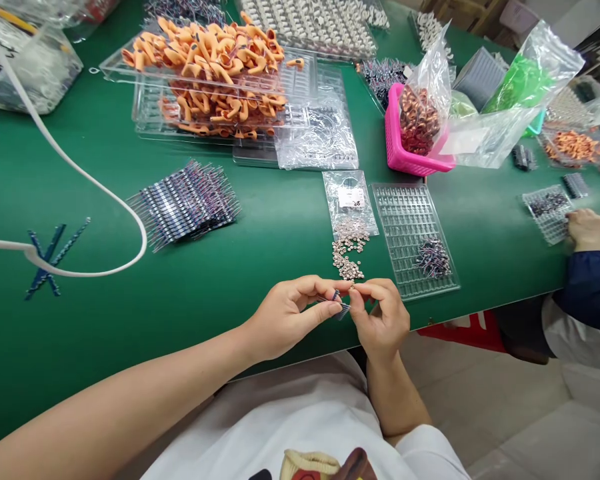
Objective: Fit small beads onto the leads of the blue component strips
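- Green desk (275, 220) carries everything; both hands meet at its near edge, probably so that the fine work sits close to the eyes.
- Left hand (280, 320): thumb and fingers pinch a small dark strip (343, 311), its end poking out past the fingertips, seemingly to leave that end free for the other hand.
- Right hand (383, 320): thumb and forefinger nearly meet beside the strip's end, other fingers curled; whether they grip anything is too small to tell.
- Pale discs (349, 267) lie loose just beyond the fingertips, below a clear bag (351, 190), likely spread there for easy picking.
- Right of the bag, a clear tray (405, 220) holds a heap of wired bits (434, 259) at its near end, perhaps to keep them together and within the right hand's reach.
- Left of the bag, more strips (185, 203) lie in a slanting row, which seems to keep them ordered.
- Orange shells (215, 53) fill stacked trays farther back, presumably to save room.
- Pink basket (415, 161) props up a bag of coppery parts (420, 123).
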`<state>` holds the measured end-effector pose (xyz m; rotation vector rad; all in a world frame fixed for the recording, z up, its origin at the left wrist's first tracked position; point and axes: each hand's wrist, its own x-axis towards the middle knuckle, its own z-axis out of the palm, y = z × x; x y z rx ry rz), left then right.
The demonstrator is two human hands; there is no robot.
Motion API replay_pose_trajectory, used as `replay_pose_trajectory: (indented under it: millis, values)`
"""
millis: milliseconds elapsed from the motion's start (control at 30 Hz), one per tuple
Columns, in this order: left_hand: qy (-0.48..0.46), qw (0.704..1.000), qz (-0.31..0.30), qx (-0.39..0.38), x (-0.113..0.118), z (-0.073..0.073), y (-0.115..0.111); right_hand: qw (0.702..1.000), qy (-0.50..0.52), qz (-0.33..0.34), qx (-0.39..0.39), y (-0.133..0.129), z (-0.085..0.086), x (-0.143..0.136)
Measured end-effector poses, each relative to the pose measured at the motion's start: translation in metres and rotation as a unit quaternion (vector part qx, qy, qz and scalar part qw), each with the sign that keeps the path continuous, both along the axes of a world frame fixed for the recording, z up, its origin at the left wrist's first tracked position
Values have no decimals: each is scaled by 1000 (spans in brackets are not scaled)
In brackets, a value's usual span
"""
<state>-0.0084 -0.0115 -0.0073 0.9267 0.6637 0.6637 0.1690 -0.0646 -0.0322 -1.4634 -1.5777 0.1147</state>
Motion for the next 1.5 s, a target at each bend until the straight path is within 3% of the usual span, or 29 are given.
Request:
replay_pose_trajectory:
  millis: [233, 367, 533, 667, 967, 1500]
  values:
    - [26, 999, -4, 42, 0, 0, -1, 1000, -12, 2, 14, -1, 0, -1]
    - [84, 985, 5, 149, -1, 0, -2, 1000, -22, 8, 14, 0, -1, 0]
    - [132, 943, 27, 305, -2, 2, -2, 1000, -17, 8, 10, -1, -2, 1]
    - [128, 922, 37, 365, -2, 1, -1, 1000, -2, 6, 12, -1, -4, 1]
    - [123, 903, 48, 409, -1, -4, -3, 1000, 10, 8, 14, -3, -4, 1]
    - [103, 901, 49, 418, -1, -5, -2, 999, 34, 18, 16, -2, -3, 1]
